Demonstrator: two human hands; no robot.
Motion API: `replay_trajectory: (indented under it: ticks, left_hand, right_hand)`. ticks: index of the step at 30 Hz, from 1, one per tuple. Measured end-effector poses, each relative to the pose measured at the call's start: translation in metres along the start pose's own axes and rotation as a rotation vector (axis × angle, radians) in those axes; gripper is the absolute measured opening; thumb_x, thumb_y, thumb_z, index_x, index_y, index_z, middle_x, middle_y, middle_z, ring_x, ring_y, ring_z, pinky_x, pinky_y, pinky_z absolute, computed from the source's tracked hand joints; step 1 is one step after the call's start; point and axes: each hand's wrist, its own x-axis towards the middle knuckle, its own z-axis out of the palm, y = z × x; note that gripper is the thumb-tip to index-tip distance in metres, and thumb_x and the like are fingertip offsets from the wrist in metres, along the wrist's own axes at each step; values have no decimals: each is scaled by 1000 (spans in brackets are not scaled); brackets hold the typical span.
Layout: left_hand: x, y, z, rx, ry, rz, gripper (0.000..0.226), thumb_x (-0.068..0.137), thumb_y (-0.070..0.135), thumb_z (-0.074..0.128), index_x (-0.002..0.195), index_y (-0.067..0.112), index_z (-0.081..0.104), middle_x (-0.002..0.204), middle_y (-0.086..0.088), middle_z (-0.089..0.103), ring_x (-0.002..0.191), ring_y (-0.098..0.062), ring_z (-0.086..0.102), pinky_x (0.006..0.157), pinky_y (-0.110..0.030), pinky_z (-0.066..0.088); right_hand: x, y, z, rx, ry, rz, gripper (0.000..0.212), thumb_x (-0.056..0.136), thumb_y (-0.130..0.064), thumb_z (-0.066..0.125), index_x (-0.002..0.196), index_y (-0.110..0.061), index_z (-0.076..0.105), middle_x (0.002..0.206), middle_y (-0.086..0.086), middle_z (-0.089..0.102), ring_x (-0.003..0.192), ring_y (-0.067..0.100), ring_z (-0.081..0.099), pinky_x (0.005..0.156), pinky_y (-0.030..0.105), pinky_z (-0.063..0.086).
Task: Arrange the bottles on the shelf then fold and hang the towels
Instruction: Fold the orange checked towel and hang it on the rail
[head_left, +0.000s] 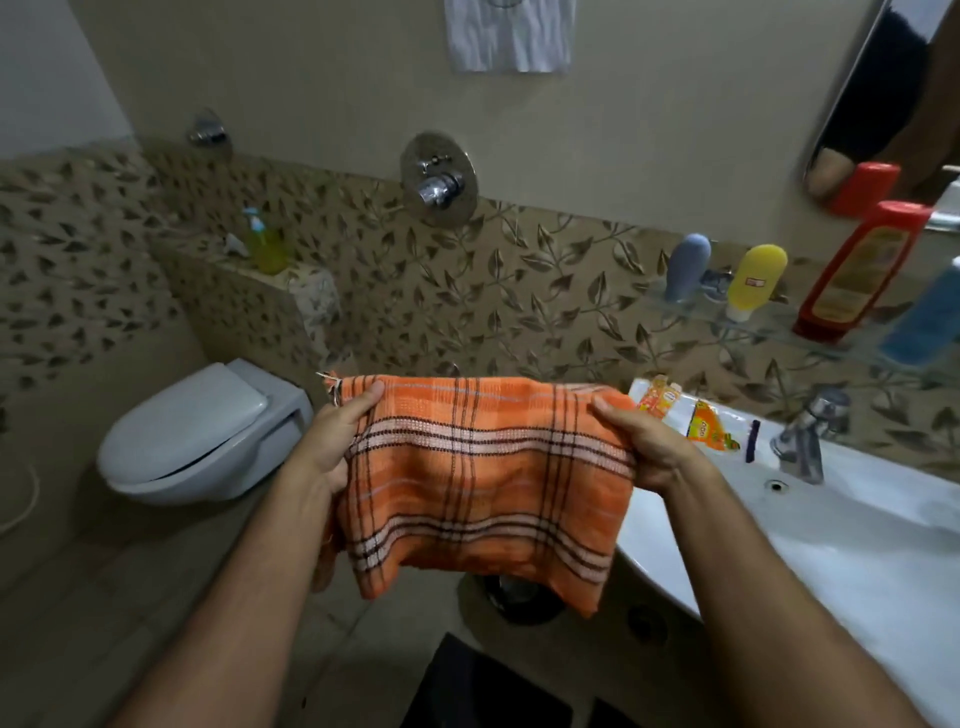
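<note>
Orange checked towel (483, 483) held at centre frame, left hand (332, 441) at 9 o'clock, right hand (644, 447) at 3, fingers pinching top corners; judged light, limp, non-slip, best gripped at corners.

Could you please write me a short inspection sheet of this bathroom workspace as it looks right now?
Surface: white sink at right, glass shelf above it.
Job's things: orange checked towel held up, doubled; grey bottle, yellow bottle, red bottle and blue bottle upright on the shelf; white towel hangs on the wall.
Clutter: orange sachets on the sink rim.
Hands: left hand and right hand each pinch a top corner of the orange towel.
Cables: white hose at the left edge.
Surroundings: toilet, lid closed; wall tap; sink tap; mirror.
</note>
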Motion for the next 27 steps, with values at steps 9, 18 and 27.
replay_trajectory:
  ticks: [9,18,27]
  left_hand:
    - [0,0,-5,-17,1,-74,52,75,31,71,115,-1,64,103,-21,68,83,-30,71,71,-42,61]
    - [-4,5,-16,-55,22,-186,27,87,24,64,98,1,69,87,-19,74,73,-28,74,58,-40,61]
    - [-13,23,-50,-116,-129,22,34,78,18,71,110,6,71,114,-19,69,100,-30,70,76,-42,60]
  right_hand:
    - [8,-1,-21,142,58,-32,40,78,-37,70,104,-6,75,95,14,75,85,26,75,68,37,61]
    - [24,5,-3,65,292,-146,83,84,-9,71,152,-9,24,132,17,56,96,24,65,68,34,58]
    - [29,-3,29,-155,348,-304,59,91,-8,65,144,-20,42,120,12,60,88,20,66,62,32,57]
